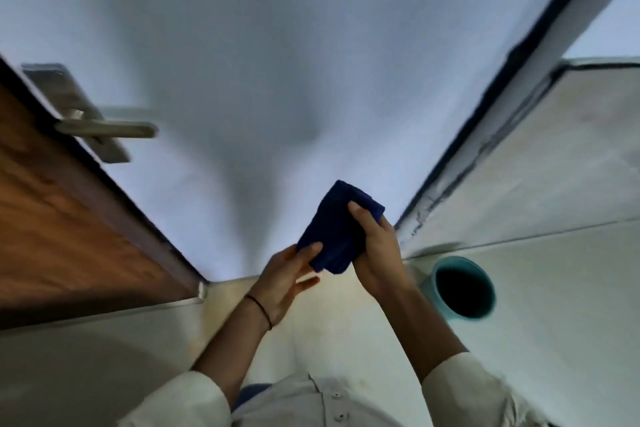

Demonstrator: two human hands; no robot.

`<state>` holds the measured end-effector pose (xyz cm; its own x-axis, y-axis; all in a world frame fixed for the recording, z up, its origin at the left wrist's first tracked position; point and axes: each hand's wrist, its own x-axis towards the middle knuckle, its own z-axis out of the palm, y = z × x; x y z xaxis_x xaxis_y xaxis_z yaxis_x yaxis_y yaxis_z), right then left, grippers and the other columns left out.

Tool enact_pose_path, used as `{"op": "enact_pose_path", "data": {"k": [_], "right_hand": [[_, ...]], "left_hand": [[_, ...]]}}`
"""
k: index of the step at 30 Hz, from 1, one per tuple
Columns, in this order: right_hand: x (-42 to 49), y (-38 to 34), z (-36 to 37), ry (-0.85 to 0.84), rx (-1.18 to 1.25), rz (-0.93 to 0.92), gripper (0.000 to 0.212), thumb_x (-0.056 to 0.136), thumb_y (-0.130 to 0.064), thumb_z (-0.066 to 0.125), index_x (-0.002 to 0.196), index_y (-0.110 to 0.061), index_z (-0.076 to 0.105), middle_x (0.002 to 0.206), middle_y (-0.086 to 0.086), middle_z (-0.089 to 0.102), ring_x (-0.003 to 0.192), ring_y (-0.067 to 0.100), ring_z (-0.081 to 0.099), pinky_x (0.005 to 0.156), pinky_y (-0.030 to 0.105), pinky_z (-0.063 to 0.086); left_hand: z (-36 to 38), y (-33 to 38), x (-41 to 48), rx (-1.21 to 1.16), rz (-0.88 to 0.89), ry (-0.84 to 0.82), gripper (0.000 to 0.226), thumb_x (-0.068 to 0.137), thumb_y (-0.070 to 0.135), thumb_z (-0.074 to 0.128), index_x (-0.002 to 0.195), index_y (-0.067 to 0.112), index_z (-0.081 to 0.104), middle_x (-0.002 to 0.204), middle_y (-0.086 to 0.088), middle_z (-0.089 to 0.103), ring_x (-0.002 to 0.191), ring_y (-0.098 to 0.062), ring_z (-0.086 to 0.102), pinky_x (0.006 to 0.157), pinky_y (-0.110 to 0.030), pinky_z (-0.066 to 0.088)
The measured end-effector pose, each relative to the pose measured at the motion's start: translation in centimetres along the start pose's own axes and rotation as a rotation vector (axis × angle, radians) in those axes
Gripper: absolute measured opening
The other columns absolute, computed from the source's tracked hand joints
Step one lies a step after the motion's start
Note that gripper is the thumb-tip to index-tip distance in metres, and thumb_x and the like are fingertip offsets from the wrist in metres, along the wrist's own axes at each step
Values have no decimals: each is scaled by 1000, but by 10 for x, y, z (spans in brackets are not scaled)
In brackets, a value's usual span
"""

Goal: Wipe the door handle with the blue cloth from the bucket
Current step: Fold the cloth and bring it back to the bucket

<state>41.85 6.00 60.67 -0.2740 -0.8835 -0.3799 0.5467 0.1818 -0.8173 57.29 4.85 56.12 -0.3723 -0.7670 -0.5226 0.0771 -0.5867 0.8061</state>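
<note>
At the far left stands the brown wooden door [52, 218], and on its edge the brushed metal lever handle [107, 130] juts out from a long metal backplate [69, 97] towards the pale grey wall [277, 45]. Nothing touches the handle, so the wiping is not yet begun.

Lower and nearer the middle, the left hand [287, 277] reaches up under the dark blue folded cloth [336, 229]. Its thumb lies on the cloth's lower corner and the fingers that show are stretched out straight beneath. The right hand [377, 246] is wrapped round the cloth's right side, thumb pressed on top, so the two hands meet on the cloth in mid-air, well apart from the handle. Further right, the round teal plastic bucket [429, 288] sits on the pale tiled floor [554, 340], close to the right forearm.

The risks lie in the reach leftward. The fold looks loose (only one hand truly grips it), and it may open or slip if the left hand lets go carelessly. Pressing on the lever could swing the door away and spoil the wipe. A step back might also knock the bucket.
</note>
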Motion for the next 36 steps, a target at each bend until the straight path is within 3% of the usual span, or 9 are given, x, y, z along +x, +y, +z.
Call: {"op": "enact_pose_path", "data": {"k": [3, 6, 11, 19, 22, 25, 29, 33, 36], "right_hand": [[-2, -21, -66, 102, -73, -63, 25, 90, -16, 67, 111, -3, 64, 105, 19, 70, 98, 27, 67, 88, 42, 54], [-10, -39, -130, 237, -233, -96, 19, 81, -19, 71, 95, -10, 64, 89, 10, 67, 87, 23, 62, 82, 43, 52], [-10, -57, -234, 420, -428, -64, 13, 82, -13, 69, 94, -10, 63, 90, 13, 70, 82, 20, 65, 76, 38, 53], [24, -75, -367, 701, -467, 96, 21, 82, -18, 73, 101, -13, 65, 96, 12, 72, 90, 27, 68, 77, 41, 58], [48, -92, -407, 742, -420, 193, 21, 84, -15, 72, 103, -10, 65, 100, 14, 72, 88, 26, 68, 74, 37, 58], [74, -110, -447, 786, -366, 308, 26, 83, -9, 73, 106, -1, 64, 103, 24, 70, 85, 27, 66, 80, 47, 60], [108, -124, -493, 841, -345, 345, 23, 79, -11, 76, 99, -6, 66, 102, 23, 70, 87, 31, 68, 76, 44, 62], [135, -123, -528, 831, -390, 380, 25, 80, -14, 75, 102, -5, 65, 103, 22, 70, 92, 36, 70, 76, 45, 62], [157, -111, -556, 804, -429, 402, 28, 81, -13, 73, 105, -3, 65, 101, 22, 70, 87, 34, 69, 75, 46, 62]], "left_hand": [[57, -12, 18, 18, 52, 28, 27, 88, 13, 66, 115, 11, 65, 117, -12, 71, 101, -23, 69, 76, -29, 56], [104, -23, 35, 76, 40, 35, 31, 87, 6, 65, 117, 4, 60, 112, -15, 71, 96, -27, 68, 75, -35, 57], [181, -46, 77, 218, -8, -91, 36, 75, 15, 71, 106, 3, 58, 100, -14, 65, 91, -27, 62, 74, -37, 52], [299, -105, 174, 419, -110, -328, 29, 74, 23, 66, 99, 12, 57, 97, -4, 67, 86, -15, 62, 73, -30, 50], [336, -122, 215, 376, -251, -372, 49, 74, 22, 67, 114, -2, 52, 103, -13, 65, 91, -21, 63, 75, -34, 52], [374, -127, 249, 399, -374, -367, 55, 71, 23, 70, 116, -4, 52, 101, -18, 65, 89, -27, 61, 70, -34, 51], [417, -127, 289, 473, -402, -358, 59, 68, 17, 70, 120, -4, 52, 104, -18, 67, 85, -25, 66, 63, -30, 54], [448, -139, 322, 565, -393, -360, 41, 81, -6, 64, 120, -1, 51, 101, -13, 66, 81, -21, 65, 56, -22, 55], [462, -158, 345, 620, -381, -335, 40, 82, -12, 59, 115, 10, 52, 97, -8, 66, 84, -22, 64, 63, -27, 56]]}}
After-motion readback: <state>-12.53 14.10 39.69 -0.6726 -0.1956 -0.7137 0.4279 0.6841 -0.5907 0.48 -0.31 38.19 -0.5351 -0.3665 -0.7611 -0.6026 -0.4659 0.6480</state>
